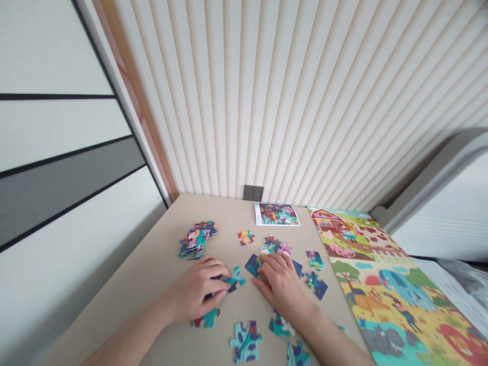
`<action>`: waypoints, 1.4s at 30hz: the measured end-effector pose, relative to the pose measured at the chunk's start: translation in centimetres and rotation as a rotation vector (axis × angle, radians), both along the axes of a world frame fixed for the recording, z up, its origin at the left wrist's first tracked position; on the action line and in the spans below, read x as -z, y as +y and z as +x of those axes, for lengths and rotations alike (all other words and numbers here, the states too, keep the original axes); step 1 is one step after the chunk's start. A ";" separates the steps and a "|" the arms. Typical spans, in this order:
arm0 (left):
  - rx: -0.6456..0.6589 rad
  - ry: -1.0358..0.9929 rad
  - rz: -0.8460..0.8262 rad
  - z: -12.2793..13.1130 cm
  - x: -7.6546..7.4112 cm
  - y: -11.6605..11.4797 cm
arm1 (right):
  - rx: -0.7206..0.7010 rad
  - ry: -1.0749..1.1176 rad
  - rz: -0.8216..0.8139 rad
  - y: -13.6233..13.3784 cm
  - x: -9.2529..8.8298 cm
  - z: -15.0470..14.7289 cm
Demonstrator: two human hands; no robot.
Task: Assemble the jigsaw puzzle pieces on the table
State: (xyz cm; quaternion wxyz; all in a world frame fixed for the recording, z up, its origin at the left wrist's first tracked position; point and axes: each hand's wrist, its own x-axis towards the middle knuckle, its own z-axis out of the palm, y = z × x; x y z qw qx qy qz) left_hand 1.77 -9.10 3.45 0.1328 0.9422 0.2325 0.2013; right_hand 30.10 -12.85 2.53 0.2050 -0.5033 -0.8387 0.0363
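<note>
My left hand (pixel 209 285) is closed, thumb and fingers pinching a dark blue and teal jigsaw puzzle piece (pixel 237 277) on the table. Just below it lies a red and teal piece (pixel 208 319). Bent over the table, my right hand (pixel 280 279) has its fingertips and thumb at a dark blue puzzle piece (pixel 252 265); its palm hides part of what lies underneath. Another dark blue piece (pixel 298 268) shows past its far side. Close by are a purple and multicoloured cluster (pixel 274 245) and a teal piece with purple spots (pixel 246 341).
A pile of puzzle pieces (pixel 196 239) is at the left, an orange piece (pixel 246 237) near the middle. Behind stands a picture card (pixel 277 214) by a wall socket (pixel 253 192). Two illustrated boards (pixel 396 300) cover the right side. More pieces (pixel 315 284) lie at the right.
</note>
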 end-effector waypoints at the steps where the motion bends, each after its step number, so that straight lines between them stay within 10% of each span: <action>1: -0.010 0.000 -0.003 0.0 0.1 0.0 | 0.003 0.003 -0.006 0.0 0.0 0.0; 42: -0.110 0.096 -0.077 1.1 0.9 -0.1 | -0.062 0.103 -0.101 -0.3 -1.5 1.1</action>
